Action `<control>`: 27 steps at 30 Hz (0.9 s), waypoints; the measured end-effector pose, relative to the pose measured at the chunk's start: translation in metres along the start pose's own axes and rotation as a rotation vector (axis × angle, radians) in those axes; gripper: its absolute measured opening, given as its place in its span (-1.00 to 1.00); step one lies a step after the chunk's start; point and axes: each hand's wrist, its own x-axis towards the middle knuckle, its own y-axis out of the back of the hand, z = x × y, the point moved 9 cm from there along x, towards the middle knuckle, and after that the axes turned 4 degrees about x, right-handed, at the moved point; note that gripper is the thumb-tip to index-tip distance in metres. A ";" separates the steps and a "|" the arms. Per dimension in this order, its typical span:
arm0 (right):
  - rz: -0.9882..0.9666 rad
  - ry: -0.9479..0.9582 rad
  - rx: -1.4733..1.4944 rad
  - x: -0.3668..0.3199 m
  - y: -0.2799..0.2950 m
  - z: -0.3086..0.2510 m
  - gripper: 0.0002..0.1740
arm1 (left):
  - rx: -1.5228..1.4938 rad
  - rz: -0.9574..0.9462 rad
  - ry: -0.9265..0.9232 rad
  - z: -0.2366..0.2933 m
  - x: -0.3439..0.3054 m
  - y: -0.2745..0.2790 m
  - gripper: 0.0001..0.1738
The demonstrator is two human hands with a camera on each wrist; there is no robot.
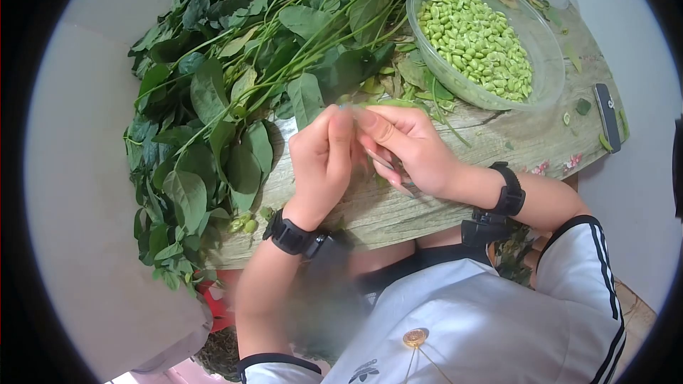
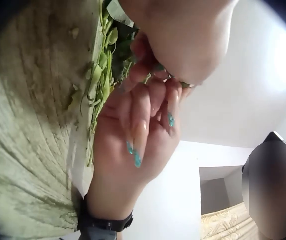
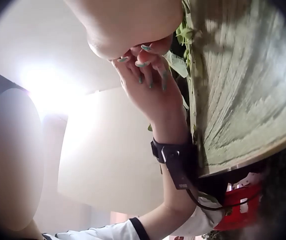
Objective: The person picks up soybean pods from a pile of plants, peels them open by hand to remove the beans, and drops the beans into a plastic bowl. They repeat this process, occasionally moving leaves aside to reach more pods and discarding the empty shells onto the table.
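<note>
Left hand (image 1: 324, 160) and right hand (image 1: 411, 146) meet close together, fingers curled, fingertips pinching one green pod (image 1: 388, 103) between them. Teal-painted nails, black strap on each wrist. Pod sits low over the wooden table (image 1: 498, 139), near its front edge. Just behind it: heap of leafy stalks (image 1: 228, 71), spilling off the table's left side. Back right, clear bowl (image 1: 544, 64) of shelled beans (image 1: 477, 39). Dark phone (image 1: 608, 115) at the right rim, well apart from the hands.

Left hand (image 1: 324, 163), right hand (image 1: 413, 149) together; fingers (image 1: 340, 126) curled, tips pinching.
</note>
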 end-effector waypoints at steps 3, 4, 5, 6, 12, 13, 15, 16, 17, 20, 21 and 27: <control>-0.010 -0.130 0.203 -0.004 -0.001 0.011 -0.58 | 0.129 0.009 -0.141 0.009 0.001 0.002 -0.68; -0.012 -0.129 0.202 -0.004 -0.001 0.010 -0.58 | 0.130 0.010 -0.142 0.007 0.002 0.003 -0.68; -0.015 -0.133 0.209 -0.005 -0.002 0.009 -0.59 | 0.228 0.016 -0.216 0.011 0.001 0.003 -0.73; -0.016 -0.136 0.216 -0.005 -0.002 0.008 -0.60 | 0.326 0.020 -0.289 0.016 0.001 0.002 -0.77; 0.049 0.078 0.013 -0.003 0.003 -0.011 -0.64 | 0.447 0.053 -0.362 0.032 0.005 0.001 -0.85; 0.052 0.080 0.013 -0.003 0.004 -0.011 -0.64 | 0.445 0.050 -0.363 0.031 0.005 0.002 -0.85; 0.069 0.121 -0.045 -0.003 0.007 -0.014 -0.66 | 0.545 0.039 -0.436 0.035 0.004 0.002 -0.86; 0.070 0.121 -0.044 -0.003 0.008 -0.013 -0.66 | 0.544 0.037 -0.436 0.035 0.003 0.002 -0.86; 0.066 0.123 -0.021 -0.002 0.008 -0.012 -0.66 | 0.590 0.037 -0.465 0.037 0.002 0.001 -0.85; 0.081 0.085 -0.029 0.000 0.012 -0.013 -0.66 | 0.653 -0.020 -0.482 0.038 0.001 -0.003 -0.88; 0.104 0.042 -0.061 0.000 0.015 -0.011 -0.66 | 0.667 -0.079 -0.467 0.036 0.000 -0.007 -0.91; 0.112 -0.020 -0.001 0.003 0.016 -0.011 -0.65 | 0.670 -0.069 -0.520 0.039 -0.001 -0.015 -0.82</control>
